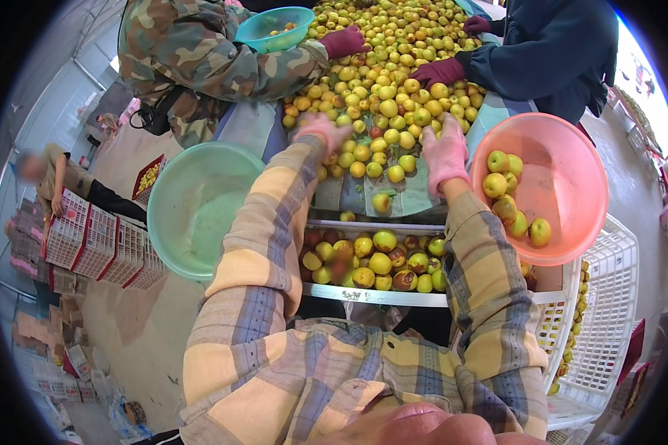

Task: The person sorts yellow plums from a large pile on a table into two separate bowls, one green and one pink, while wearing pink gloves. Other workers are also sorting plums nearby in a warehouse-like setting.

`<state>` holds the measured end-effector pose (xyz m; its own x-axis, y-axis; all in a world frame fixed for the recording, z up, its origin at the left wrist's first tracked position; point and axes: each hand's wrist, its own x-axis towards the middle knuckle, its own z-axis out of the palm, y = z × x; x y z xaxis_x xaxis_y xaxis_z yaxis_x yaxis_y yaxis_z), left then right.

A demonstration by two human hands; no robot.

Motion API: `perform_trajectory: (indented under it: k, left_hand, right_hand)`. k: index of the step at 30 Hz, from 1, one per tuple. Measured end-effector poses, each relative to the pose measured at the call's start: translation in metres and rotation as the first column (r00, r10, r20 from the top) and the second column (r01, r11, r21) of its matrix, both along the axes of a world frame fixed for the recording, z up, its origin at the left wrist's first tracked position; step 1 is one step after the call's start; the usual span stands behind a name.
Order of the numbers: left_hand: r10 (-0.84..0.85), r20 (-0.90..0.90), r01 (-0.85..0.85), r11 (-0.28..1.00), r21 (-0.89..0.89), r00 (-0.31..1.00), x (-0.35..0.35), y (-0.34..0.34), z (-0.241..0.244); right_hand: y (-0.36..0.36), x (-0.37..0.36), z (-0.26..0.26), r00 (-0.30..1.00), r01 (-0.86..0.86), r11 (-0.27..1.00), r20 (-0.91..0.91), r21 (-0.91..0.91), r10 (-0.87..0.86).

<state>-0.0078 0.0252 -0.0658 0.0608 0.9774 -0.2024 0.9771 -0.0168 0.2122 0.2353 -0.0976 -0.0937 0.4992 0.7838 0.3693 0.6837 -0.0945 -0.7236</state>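
Note:
Small yellow-green fruits with brown patches, which look like jujubes (388, 107), cover a cloth-topped sorting table (348, 194). My left hand (320, 132), in a pink glove, is blurred at the left front edge of the pile; whether its fingers hold a fruit is unclear. Flat against the right side of the pile, my right hand (446, 151) wears a pink glove too, fingers apart, near some fruits. Between my forearms, a tray (376, 295) below the table edge holds browner fruits. One jujube (381, 202) lies alone close to that edge.
A green basin (200, 208) stands left of my arm; a pink basin (568, 183) with several fruits is at right, above white plastic crates (601, 311). Two co-workers' maroon-gloved hands (342, 42) (438, 72) reach into the pile. Another person handles stacked crates (100, 242) at left.

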Motion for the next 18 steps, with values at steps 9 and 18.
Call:
perform_trajectory:
  k: [9,18]
  left_hand:
    - [-0.598,-0.103,0.568,0.793,-0.221,0.795,0.027,-0.119,0.021]
    - [-0.563,0.197,0.559,0.825,0.081,0.803,0.008,-0.062,0.044]
  right_hand:
    - [0.006,0.003,-0.015,0.978,-0.174,0.946,0.068,-0.275,0.199]
    - [-0.001,-0.009,-0.009,0.709,-0.695,0.706,-0.291,-0.135,0.642]
